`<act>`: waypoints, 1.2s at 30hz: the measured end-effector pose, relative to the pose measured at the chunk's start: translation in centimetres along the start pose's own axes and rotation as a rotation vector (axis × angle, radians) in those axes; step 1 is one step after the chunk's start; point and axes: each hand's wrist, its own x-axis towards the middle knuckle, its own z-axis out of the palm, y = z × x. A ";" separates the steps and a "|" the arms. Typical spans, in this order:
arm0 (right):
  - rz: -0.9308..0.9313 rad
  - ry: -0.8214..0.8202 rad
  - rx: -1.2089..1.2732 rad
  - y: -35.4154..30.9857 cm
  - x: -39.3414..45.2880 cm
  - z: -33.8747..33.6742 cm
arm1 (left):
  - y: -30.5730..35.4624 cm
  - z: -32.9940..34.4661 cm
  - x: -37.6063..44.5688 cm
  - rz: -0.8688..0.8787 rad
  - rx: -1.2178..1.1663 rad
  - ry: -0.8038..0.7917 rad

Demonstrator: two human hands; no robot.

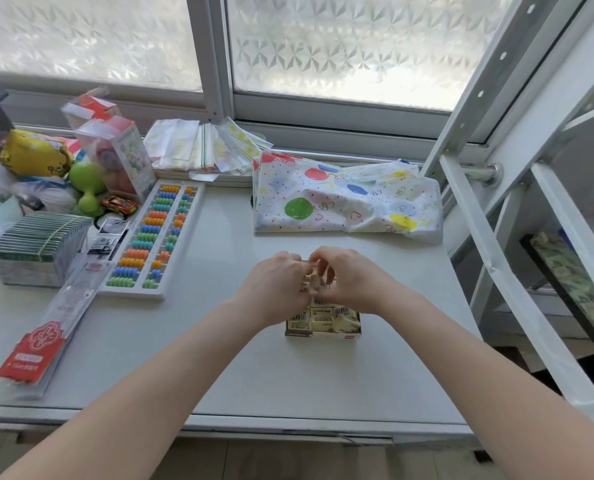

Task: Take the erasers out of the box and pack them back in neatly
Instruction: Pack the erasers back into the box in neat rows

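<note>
Both hands meet above the box's point(323, 336) far edge. Left hand point(276, 284) and right hand point(349, 278) pinch erasers point(313, 283) between curled fingers, box directly below.

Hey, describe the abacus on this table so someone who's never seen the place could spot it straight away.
Start at the white table under the frosted window and look at its left half. There, a long white-framed abacus lies flat, running from a clear toy box at the back toward the red-labelled packet. Its rows of orange, blue, green and yellow beads set it apart from everything nearby.
</note>
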 end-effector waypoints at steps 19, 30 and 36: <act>0.023 0.248 0.350 1.0 -2.8 -0.2 | 0.1 -0.6 -0.9 0.019 -0.278 0.185; 0.118 0.055 0.109 0.6 -0.8 -0.5 | -0.2 0.3 0.0 -0.058 -0.084 0.014; 0.170 0.008 0.025 0.0 -0.3 -0.9 | -0.2 0.2 0.2 -0.078 -0.081 0.010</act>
